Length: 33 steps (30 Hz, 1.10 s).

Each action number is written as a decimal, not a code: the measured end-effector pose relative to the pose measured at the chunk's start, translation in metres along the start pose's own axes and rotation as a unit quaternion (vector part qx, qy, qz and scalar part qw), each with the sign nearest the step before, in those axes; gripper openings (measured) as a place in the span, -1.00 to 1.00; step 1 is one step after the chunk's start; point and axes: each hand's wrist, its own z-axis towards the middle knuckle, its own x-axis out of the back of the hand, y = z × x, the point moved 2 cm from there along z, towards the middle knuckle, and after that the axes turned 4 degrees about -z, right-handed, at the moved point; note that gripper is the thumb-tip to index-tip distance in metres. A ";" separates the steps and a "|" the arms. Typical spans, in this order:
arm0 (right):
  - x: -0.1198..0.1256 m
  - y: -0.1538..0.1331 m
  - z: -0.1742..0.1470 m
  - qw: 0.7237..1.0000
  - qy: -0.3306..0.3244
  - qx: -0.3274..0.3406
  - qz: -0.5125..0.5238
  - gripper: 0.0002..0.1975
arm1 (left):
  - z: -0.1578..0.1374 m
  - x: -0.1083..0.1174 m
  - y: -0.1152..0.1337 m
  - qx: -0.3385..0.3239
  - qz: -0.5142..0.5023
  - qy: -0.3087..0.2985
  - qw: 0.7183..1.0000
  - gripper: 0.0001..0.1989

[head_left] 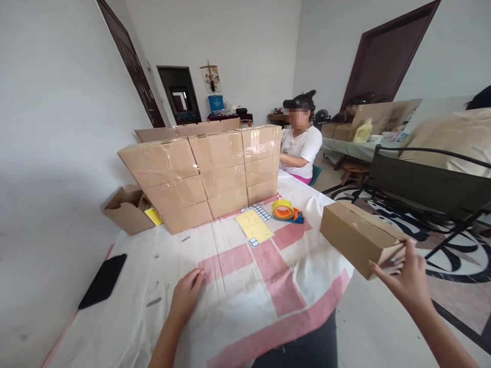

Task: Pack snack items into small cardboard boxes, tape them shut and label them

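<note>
Nearest the worker's body, the left hand lay low over the pink-and-white tablecloth, its fingers curled loosely inward; from where I stood I could not tell how far they were closed, or whether anything was tucked inside. Out to the right, the right hand had hold of the near end of a long cardboard box, thumb on one side and fingers spread on the other, opened just as wide as that end. The box sat at the table's right edge, its held end reaching out beyond the cloth.

Over on the left side of the cloth lay a flat black object. Farther in, a tape dispenser with a yellow roll rested near a yellow patch patterned with small marks. Behind these rose a stack of taped boxes, three across and three high, with an open carton just left of it.

Beyond the stack sat a co-worker in a white top. A yellow bottle stood on another table to the right, and a picture scroll hung on the far wall.
</note>
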 end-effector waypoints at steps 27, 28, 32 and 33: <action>-0.354 -0.513 -0.181 0.743 -0.485 0.445 0.117 -0.36 | 0.002 0.040 -0.001 -0.025 -0.117 0.192 0.974 -0.66; -0.366 -0.539 -0.197 0.743 -0.516 0.418 0.086 -0.30 | 0.011 0.055 -0.009 -0.007 -0.123 0.216 0.969 -0.65; -0.420 -0.620 -0.236 0.781 -0.537 0.319 0.025 -0.17 | 0.074 0.134 -0.043 0.064 -0.103 0.307 0.944 -0.62; -0.433 -0.633 -0.241 0.792 -0.537 0.291 0.014 -0.16 | 0.094 0.155 -0.051 0.079 -0.087 0.321 0.940 -0.58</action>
